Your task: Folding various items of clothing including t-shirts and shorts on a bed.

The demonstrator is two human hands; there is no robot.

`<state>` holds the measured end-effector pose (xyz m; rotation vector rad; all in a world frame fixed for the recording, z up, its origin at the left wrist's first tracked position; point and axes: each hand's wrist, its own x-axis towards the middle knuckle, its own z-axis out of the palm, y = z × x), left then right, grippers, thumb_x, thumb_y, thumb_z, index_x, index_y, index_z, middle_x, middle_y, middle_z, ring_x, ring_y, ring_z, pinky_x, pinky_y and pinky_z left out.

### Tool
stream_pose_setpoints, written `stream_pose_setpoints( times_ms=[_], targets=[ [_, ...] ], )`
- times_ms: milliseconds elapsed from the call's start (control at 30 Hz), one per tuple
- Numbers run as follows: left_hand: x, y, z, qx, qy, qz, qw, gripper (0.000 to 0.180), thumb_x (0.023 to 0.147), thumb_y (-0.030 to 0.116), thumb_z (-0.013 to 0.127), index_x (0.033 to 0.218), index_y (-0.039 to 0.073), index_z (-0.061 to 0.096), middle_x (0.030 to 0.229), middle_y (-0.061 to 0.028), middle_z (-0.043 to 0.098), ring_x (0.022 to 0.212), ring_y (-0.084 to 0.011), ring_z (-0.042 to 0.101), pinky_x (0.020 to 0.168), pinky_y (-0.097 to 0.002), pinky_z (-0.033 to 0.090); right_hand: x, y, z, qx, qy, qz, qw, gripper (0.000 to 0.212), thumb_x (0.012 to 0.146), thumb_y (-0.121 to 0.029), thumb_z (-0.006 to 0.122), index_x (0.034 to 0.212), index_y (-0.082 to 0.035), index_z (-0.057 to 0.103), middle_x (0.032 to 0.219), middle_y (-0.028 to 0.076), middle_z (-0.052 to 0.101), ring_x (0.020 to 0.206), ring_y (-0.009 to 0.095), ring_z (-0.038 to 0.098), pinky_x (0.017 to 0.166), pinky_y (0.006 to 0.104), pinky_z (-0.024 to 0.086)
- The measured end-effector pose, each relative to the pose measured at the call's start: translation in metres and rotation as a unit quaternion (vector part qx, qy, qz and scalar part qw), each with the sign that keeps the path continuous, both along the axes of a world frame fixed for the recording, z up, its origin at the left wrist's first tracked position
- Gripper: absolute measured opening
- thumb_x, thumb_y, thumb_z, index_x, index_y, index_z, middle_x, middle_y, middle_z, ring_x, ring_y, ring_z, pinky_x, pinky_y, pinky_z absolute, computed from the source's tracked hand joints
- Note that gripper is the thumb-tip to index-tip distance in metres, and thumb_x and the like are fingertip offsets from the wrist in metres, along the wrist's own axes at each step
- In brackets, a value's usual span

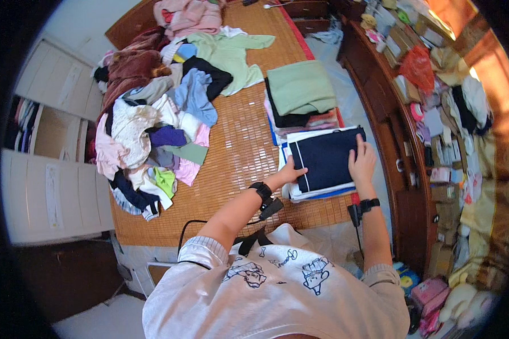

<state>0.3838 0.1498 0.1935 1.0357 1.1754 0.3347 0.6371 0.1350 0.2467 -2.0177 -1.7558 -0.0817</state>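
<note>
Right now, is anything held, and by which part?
Left hand and right hand touch the dark folded garment at its left and right edges; gripping cannot be told.

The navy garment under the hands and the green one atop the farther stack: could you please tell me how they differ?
The navy garment is dark with a pale line near its left edge; the green garment is pale and looks plain. The left hand and right hand touch the navy garment; neither touches the green garment. Both are folded and top a stack.
</note>
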Motion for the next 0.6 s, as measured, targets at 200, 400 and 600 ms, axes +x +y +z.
stream_pose_setpoints(
  times_ms=[200, 400, 600],
  targets=[
    [-0.020, -0.007, -0.009, -0.053, -0.094, 0.044, 0.993, 0.053, 0.086, 0.028, 0.054, 0.128, 0.011, 0.028, 0.084, -0.0102, 0.057, 0.057, -0.0151, 0.057, 0.049, -0.0266, 0.046, -0.042, -0.011, -0.027, -0.100, -0.074, 0.053, 0.991, 0.061, 0.080, -0.049, 0.048, 0.133, -0.022, 0.032, 0.139, 0.013, 0.023, 0.127, 0.033, 0.020, 0.096, 0.0564, 0.018],
    [-0.140, -0.042, -0.007, -0.062, -0.125, 0.140, 0.980, 0.030, 0.091, 0.026, 0.045, 0.119, 0.015, 0.044, 0.084, -0.0008, 0.057, 0.067, -0.0077, 0.053, 0.057, -0.0205, 0.043, -0.044, -0.009, -0.049, -0.115, -0.100, 0.044, 0.987, 0.062, 0.082, -0.049, 0.045, 0.135, -0.024, 0.026, 0.142, 0.011, 0.016, 0.130, 0.033, 0.016, 0.099, 0.0560, 0.015],
    [-0.287, -0.153, -0.047, -0.098, 0.004, 0.346, 0.933, 0.022, 0.088, 0.033, 0.048, 0.092, 0.011, 0.052, 0.073, 0.0021, 0.054, 0.063, -0.0068, 0.052, 0.058, -0.0233, 0.044, -0.044, -0.020, -0.053, -0.130, -0.072, 0.054, 0.987, 0.057, 0.085, -0.043, 0.044, 0.135, -0.021, 0.027, 0.142, 0.011, 0.019, 0.129, 0.033, 0.016, 0.101, 0.0537, 0.015]
  ],
)
